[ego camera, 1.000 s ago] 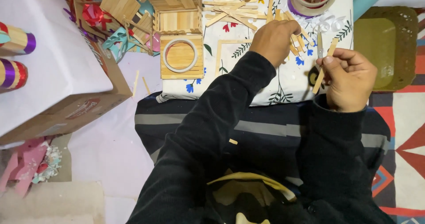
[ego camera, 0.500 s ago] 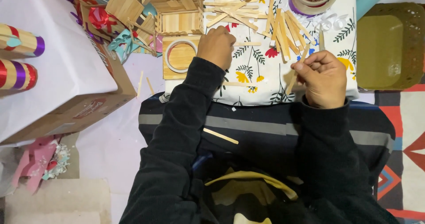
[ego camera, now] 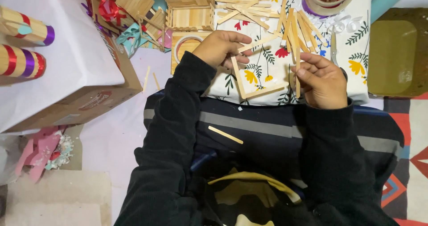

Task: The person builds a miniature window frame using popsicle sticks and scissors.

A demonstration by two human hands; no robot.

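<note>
Stick frame (ego camera: 258,70), pinched at its top corner by the left hand (ego camera: 221,47), should stay flat on the floral surface (ego camera: 267,61) while the right hand (ego camera: 323,81), fingers closed on one craft stick (ego camera: 297,76), aligns it squarely.

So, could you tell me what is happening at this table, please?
A person is piecing flat wooden craft sticks into an open square frame over a white floral cloth. The left hand grips the frame's top corner; the right hand holds one upright stick at its open side. More loose sticks lie beyond.

Pale wooden sticks (ego camera: 292,27) — white floral cloth (ego camera: 352,52); black sleeves (ego camera: 178,119)
</note>
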